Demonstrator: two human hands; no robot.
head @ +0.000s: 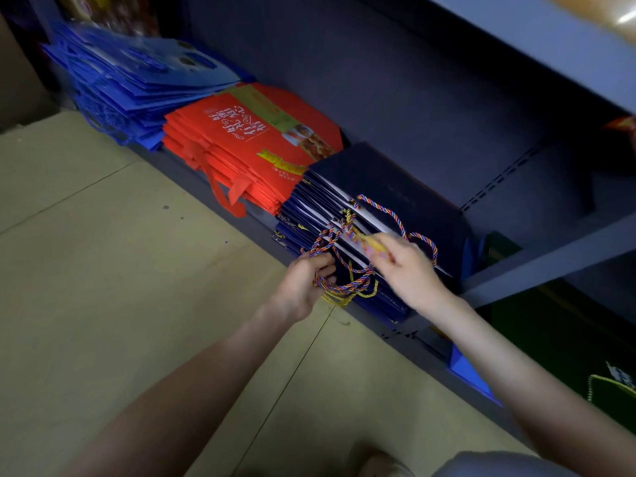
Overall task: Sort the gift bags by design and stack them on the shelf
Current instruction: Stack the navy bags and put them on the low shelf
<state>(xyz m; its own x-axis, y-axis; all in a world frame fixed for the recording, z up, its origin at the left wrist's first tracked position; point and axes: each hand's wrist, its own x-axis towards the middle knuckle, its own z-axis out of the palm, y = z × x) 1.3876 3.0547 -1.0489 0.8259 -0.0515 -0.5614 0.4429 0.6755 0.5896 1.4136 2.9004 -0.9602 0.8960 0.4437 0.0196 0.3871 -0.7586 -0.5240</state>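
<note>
1. The dark blue bags (389, 201) lie piled on the shelf (373, 321), just beside the red bags (247, 142).
2. The left hand (303, 287) has its grip closed round the rope handles (344, 287).
3. The right hand (409, 270) is blurry, so I cannot tell its grip.
4. This looks like tidying the pile. Next, the rope handles need laying flat.

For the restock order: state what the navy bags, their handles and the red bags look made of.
Navy bags: likely matte card paper; stiff flat panels, white inner edges. Handles: twisted multicoloured cord; separate strands show. Red bags: perhaps non-woven fabric or coated paper; limp flat strap loops, printed face; cannot tell which.
</note>
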